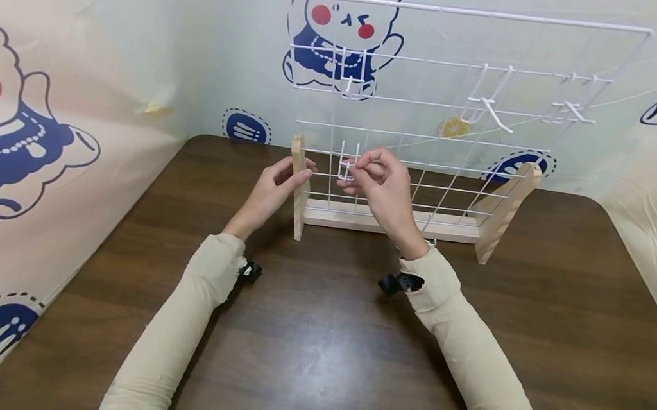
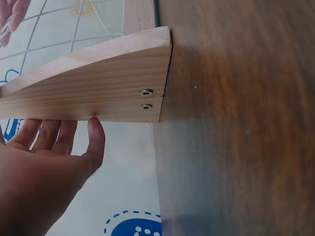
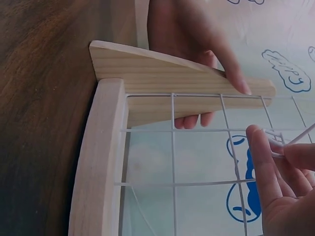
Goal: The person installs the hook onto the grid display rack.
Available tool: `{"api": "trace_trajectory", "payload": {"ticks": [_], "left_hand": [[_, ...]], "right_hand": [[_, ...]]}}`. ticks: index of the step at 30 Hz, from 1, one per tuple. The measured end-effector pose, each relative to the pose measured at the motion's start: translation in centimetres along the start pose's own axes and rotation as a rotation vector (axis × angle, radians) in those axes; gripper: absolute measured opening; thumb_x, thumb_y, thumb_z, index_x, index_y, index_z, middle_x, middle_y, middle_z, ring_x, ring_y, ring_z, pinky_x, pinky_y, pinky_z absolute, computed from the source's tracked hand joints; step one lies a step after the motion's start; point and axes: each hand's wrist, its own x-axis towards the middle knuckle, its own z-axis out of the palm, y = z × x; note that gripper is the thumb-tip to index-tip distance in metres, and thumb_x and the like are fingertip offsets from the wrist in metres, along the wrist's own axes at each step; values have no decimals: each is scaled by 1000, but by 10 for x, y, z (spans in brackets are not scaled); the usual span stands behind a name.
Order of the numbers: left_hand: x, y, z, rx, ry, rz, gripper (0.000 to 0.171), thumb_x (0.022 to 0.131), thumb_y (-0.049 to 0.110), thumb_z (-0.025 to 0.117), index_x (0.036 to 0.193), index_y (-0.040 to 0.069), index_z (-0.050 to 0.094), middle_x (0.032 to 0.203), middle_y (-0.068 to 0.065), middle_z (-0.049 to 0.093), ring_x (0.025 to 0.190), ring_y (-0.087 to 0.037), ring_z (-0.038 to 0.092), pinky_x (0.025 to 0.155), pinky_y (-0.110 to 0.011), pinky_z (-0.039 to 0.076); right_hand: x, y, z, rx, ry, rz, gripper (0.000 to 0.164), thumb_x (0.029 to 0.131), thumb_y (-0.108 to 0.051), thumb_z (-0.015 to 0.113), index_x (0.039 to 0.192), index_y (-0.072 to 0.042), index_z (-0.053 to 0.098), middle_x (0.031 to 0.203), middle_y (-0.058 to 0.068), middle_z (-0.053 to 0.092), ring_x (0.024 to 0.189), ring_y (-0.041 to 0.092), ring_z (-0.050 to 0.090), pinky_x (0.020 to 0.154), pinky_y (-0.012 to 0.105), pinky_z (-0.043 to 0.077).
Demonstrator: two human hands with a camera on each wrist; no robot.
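A white wire grid rack [image 1: 434, 186] stands on wooden legs at the back of the table. My left hand [image 1: 272, 188] holds its left wooden side panel [image 1: 299, 196], thumb at the front edge and fingers behind, as the right wrist view shows. A small white wire hook [image 1: 344, 169] is pinched between the thumb and fingers of my right hand [image 1: 386, 193], right at the lower left part of the grid. In the right wrist view, the fingers of my right hand [image 3: 285, 187] partly cover the hook [image 3: 276, 140].
Higher on the grid hang white hooks: one at the left [image 1: 351, 81], one right of centre [image 1: 489, 107] and one at the far right [image 1: 570, 111]. A wooden crossbar [image 1: 350, 219] joins the side panels. Patterned cloth [image 1: 160, 56] hangs behind the brown table [image 1: 318, 333].
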Motion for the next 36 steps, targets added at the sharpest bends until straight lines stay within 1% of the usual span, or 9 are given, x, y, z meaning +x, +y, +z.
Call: {"api": "trace_trajectory", "payload": {"ticks": [4, 9, 16, 19, 22, 26, 30, 34, 36], "left_hand": [[0, 1, 0, 8, 0, -6, 36, 103, 20, 55, 130, -3, 57, 133, -23, 57, 120, -25, 55, 105, -50, 43], [1, 1, 0, 16, -1, -16, 38, 103, 22, 55, 131, -3, 56, 133, -20, 58, 121, -24, 55, 105, -50, 43], [2, -1, 0, 6, 8, -19, 39, 102, 24, 56, 131, -3, 57, 133, -18, 59, 121, -22, 55, 105, -49, 43], [1, -1, 0, 11, 10, -24, 40, 102, 25, 57, 131, -2, 57, 133, -17, 60, 121, -22, 55, 105, -48, 43], [1, -1, 0, 14, 8, -28, 40, 102, 25, 56, 132, -1, 57, 133, -16, 60, 121, -22, 55, 105, -49, 43], [1, -1, 0, 13, 9, -25, 38, 102, 25, 56, 131, 0, 57, 133, -17, 60, 120, -22, 55, 104, -49, 43], [1, -1, 0, 18, 13, -17, 38, 102, 24, 56, 130, -1, 57, 133, -19, 59, 120, -23, 56, 104, -49, 43], [1, -1, 0, 16, 8, -8, 37, 102, 23, 56, 130, -2, 57, 133, -20, 59, 121, -24, 55, 105, -50, 43], [1, -1, 0, 13, 5, -8, 38, 102, 22, 56, 131, -2, 56, 134, -20, 58, 121, -24, 55, 105, -50, 42]], "right_hand": [[-1, 2, 1, -17, 5, 15, 8, 94, 7, 61, 96, 7, 54, 105, 25, 71, 78, 35, 73, 69, 41, 59], [-2, 3, 1, -77, 14, 58, 8, 94, 5, 62, 97, 5, 54, 99, 22, 72, 76, 34, 73, 66, 38, 60], [-6, 3, 0, -173, 7, 79, 9, 94, 5, 62, 97, 6, 54, 95, 26, 72, 75, 43, 71, 64, 40, 60], [-7, 4, 1, -218, 10, 79, 9, 94, 3, 63, 96, 5, 54, 91, 24, 72, 70, 39, 71, 63, 39, 59], [-8, 3, 1, -260, 9, 93, 7, 95, 2, 63, 95, 3, 56, 88, 21, 73, 66, 34, 71, 62, 43, 59], [-9, -6, -5, -382, -46, 146, 5, 96, -3, 60, 100, -1, 58, 87, 14, 75, 67, 33, 72, 64, 45, 59], [-9, -17, -15, -534, -135, 169, 8, 98, -9, 60, 104, -5, 61, 86, 10, 75, 66, 26, 72, 64, 40, 59], [-8, -26, -24, -612, -190, 179, 11, 98, -14, 62, 104, -4, 65, 83, 11, 74, 62, 19, 70, 64, 36, 57], [-8, -29, -26, -630, -207, 184, 12, 99, -14, 62, 103, -4, 65, 82, 11, 74, 62, 18, 70, 64, 34, 56]]}}
